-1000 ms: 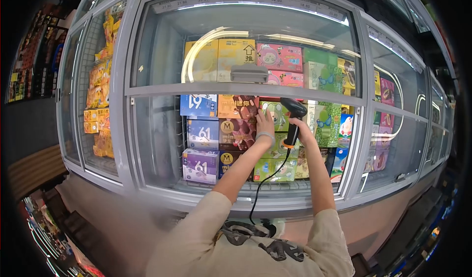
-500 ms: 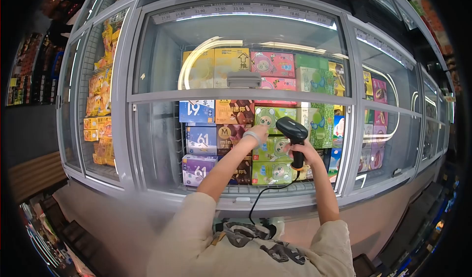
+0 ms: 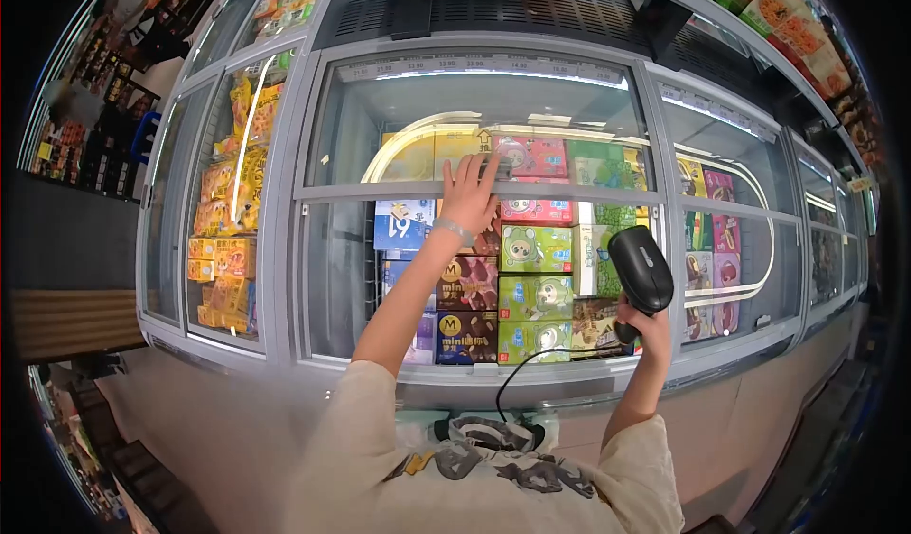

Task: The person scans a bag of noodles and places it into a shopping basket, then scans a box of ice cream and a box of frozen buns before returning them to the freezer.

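My left hand [image 3: 469,193] lies with fingers spread at the handle and lower frame of the upper glass lid [image 3: 399,107], holding nothing. A black corded scanner [image 3: 641,268] is gripped in my right hand [image 3: 646,329], over the right part of the open freezer section. Below the hands are stacked boxes: green ones [image 3: 536,297], brown Magnum boxes [image 3: 466,337], blue and white ones [image 3: 403,225] and a brown-tan box [image 3: 595,324]. Pink boxes [image 3: 533,157] and yellow boxes [image 3: 408,145] show through the glass.
Freezer sections flank this one, with yellow packages [image 3: 228,259] at the left and pink boxes [image 3: 726,249] at the right. A black vented shelf [image 3: 531,12] runs behind. The scanner's cable [image 3: 517,371] loops over the front edge. A blurred person [image 3: 128,8] stands at the upper left.
My left hand has moved from the green boxes up and left to the lid's handle. My right hand has carried the scanner to the right. The head view has shifted.
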`<state>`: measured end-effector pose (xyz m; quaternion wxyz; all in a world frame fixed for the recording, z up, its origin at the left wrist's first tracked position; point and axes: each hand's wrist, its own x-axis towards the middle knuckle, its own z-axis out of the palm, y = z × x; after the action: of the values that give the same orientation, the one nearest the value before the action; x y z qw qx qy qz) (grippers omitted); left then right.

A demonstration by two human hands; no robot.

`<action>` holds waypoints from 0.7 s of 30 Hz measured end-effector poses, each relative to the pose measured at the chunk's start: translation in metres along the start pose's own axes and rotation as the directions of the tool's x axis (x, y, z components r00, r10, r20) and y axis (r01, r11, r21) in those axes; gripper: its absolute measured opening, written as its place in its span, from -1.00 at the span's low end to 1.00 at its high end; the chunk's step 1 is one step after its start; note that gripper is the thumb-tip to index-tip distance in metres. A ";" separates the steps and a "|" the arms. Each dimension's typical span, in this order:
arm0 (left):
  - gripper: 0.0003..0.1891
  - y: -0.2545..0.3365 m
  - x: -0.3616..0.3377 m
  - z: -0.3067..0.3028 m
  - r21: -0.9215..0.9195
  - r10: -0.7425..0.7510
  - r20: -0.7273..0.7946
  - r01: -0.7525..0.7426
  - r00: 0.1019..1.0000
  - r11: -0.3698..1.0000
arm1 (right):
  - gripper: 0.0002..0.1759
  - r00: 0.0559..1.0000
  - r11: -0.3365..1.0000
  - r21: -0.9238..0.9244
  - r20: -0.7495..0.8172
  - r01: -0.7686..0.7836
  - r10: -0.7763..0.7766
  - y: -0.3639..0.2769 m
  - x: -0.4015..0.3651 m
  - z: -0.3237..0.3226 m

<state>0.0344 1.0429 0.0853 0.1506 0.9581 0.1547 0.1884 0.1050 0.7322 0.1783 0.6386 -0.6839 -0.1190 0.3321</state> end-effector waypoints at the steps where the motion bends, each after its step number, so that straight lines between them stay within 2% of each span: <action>1: -0.39 0.001 0.001 -0.001 -0.007 -0.014 0.005 0.014 1.000 1.000 | -0.68 0.999 0.998 -0.064 -0.043 0.003 -0.006 -0.013 -0.014 -0.011; 4: -0.36 0.004 0.000 -0.003 -0.007 -0.040 0.020 0.040 0.999 0.999 | -0.69 0.973 0.979 -0.180 -0.225 -0.092 0.050 -0.044 -0.071 -0.058; 6: -0.36 0.005 -0.001 -0.003 0.023 -0.035 0.012 0.035 0.999 0.999 | -0.68 0.927 0.925 -0.364 -0.374 -0.109 -0.038 -0.064 -0.113 -0.084; 9: -0.35 0.004 -0.002 0.001 0.043 -0.027 -0.006 0.028 1.000 0.999 | -0.68 0.769 0.788 -0.568 -0.605 -0.237 -0.205 -0.083 -0.169 -0.115; 13: -0.35 0.008 -0.001 -0.001 0.041 -0.030 0.003 0.030 1.000 0.999 | -0.69 0.509 0.602 -0.727 -0.674 -0.330 -0.535 -0.093 -0.204 -0.131; 16: -0.36 0.011 -0.001 -0.006 0.060 -0.025 0.014 0.024 1.000 0.998 | -0.69 0.432 0.736 -0.631 -0.750 -0.244 -0.500 -0.091 -0.208 -0.133; 20: -0.38 0.014 -0.004 -0.011 0.035 -0.033 0.037 0.031 0.999 0.999 | -0.82 0.475 0.706 -0.707 -0.634 -0.035 -0.611 -0.089 -0.187 -0.122; 21: -0.38 0.016 -0.006 -0.012 0.020 -0.035 0.042 0.034 0.999 0.999 | -0.77 0.547 0.754 -0.656 -0.634 -0.008 -0.546 -0.092 -0.185 -0.122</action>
<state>0.0280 1.0293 0.0991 0.1480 0.9605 0.1696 0.1639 0.0640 0.5409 0.3173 0.4212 -0.8898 -0.0276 -0.1735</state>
